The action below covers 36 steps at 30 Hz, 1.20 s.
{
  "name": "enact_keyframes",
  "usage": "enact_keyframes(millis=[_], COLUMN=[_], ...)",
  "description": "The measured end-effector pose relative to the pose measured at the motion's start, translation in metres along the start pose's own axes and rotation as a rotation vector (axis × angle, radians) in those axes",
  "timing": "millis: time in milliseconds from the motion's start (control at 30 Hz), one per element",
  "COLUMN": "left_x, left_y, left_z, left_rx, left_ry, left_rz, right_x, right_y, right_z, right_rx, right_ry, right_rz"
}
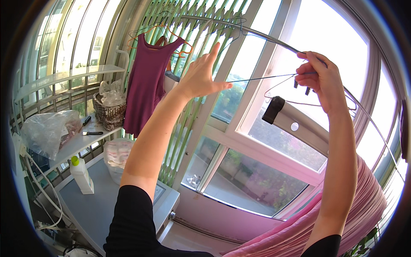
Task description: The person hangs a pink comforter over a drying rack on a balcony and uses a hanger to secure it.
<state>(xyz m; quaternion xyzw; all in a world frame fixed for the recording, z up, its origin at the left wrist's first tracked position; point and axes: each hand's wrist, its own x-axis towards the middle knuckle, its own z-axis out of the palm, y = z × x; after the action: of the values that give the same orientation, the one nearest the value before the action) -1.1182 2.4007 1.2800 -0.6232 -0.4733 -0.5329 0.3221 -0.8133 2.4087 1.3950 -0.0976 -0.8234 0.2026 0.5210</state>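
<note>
My right hand (319, 75) pinches one end of a thin blue wire hanger (263, 78), just beneath a metal clothes rail (269, 38). The lower wire of the hanger runs left to my left hand (202, 74). That hand is raised with its thumb and forefinger spread wide; whether it touches the wire is unclear, as the hand covers that end. A purple sleeveless garment (146, 80) hangs left of my left hand on an orange hanger (175, 33). Below my right hand hang a light wire hanger (273, 86) and dark clips (307, 91).
A grey bar with a black end cap (273, 109) crosses below the rail. A pink pleated cloth (362, 199) hangs at right. On the left are a shelf with a woven basket (110, 112) and plastic bag (48, 128), and a white bottle (83, 176) on a grey-topped appliance (96, 208).
</note>
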Motion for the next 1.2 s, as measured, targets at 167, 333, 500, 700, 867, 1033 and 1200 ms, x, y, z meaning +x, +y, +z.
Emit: enact_keyframes(millis=[167,333,500,700,867,1033,1200], left_x=[0.002,0.049,0.102,0.154,0.159,0.112,0.074], left_y=[-0.033,-0.011,0.001,-0.023,-0.057,-0.063,-0.077], left_z=[0.047,0.062,0.09,0.127,0.16,0.184,0.217], left_rx=[0.03,-0.766,-0.985,-0.903,-0.953,-0.943,-1.073], left_ry=[0.221,0.062,0.022,-0.015,-0.007,0.03,0.077], left_rz=[-0.034,-0.316,-0.287,-0.308,-0.376,-0.264,-0.54], right_x=[-0.008,-0.053,-0.102,-0.136,-0.134,-0.116,-0.082], right_y=[-0.019,-0.023,0.007,0.026,0.041,0.059,0.082], right_z=[0.024,-0.03,-0.091,-0.108,-0.123,-0.168,-0.236], right_rx=[-0.062,-0.408,-0.439,-0.535,-0.594,-0.632,-0.806], right_ry=[-0.122,0.107,0.276,0.297,0.384,0.505,0.553], right_rz=[-0.214,-0.413,-0.255,-0.086,-0.061,-0.14,-0.077])
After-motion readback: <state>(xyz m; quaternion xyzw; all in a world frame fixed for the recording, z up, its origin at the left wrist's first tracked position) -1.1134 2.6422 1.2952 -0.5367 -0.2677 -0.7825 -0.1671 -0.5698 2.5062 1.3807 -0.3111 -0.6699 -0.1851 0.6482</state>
